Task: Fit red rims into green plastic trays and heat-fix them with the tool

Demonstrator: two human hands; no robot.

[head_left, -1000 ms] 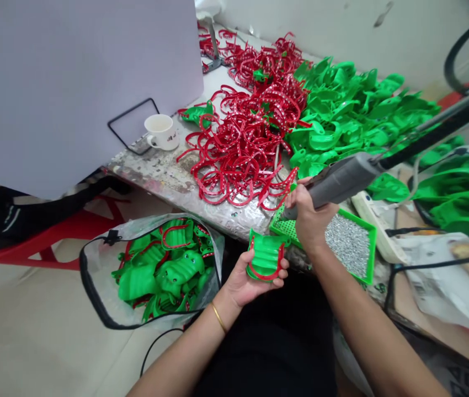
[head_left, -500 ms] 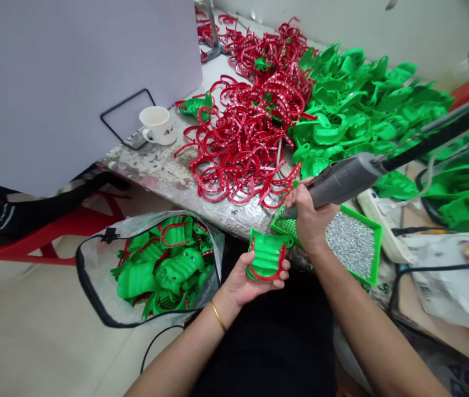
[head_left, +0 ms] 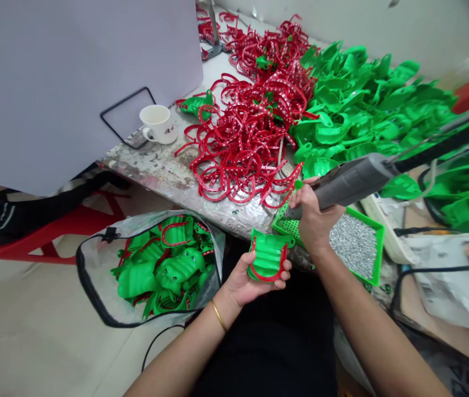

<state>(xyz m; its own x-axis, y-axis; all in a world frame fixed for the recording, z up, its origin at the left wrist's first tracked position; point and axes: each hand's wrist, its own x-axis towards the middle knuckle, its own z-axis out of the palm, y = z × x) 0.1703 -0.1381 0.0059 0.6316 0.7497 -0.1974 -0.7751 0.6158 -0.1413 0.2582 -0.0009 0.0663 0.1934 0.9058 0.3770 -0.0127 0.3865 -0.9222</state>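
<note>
My left hand (head_left: 240,281) is closed around a green plastic toy shell (head_left: 268,251), apparently a jaw piece, with a red curved strip (head_left: 273,277) dotted with white fitted along its inside. Its ribbed hollow side faces up. My right hand (head_left: 316,223) grips a grey electric screwdriver (head_left: 352,179) hanging from a black arm. The driver's lower end is over the perforated part (head_left: 290,225) of a green tray (head_left: 379,248); its tip is hidden. Small silvery screws (head_left: 352,242) fill the tray's other side.
Red strips (head_left: 243,132) and green shells (head_left: 354,99) lie heaped on the worn table (head_left: 135,165). A white mug (head_left: 160,127) stands near a light panel (head_left: 81,82). At the lower left, an open bag (head_left: 88,286) holds green pieces. Plastic bags (head_left: 445,275) lie at the right.
My right hand and the screwdriver have shifted slightly to the right, the driver's black arm swinging a little lower. My left hand with the shell has hardly moved.
</note>
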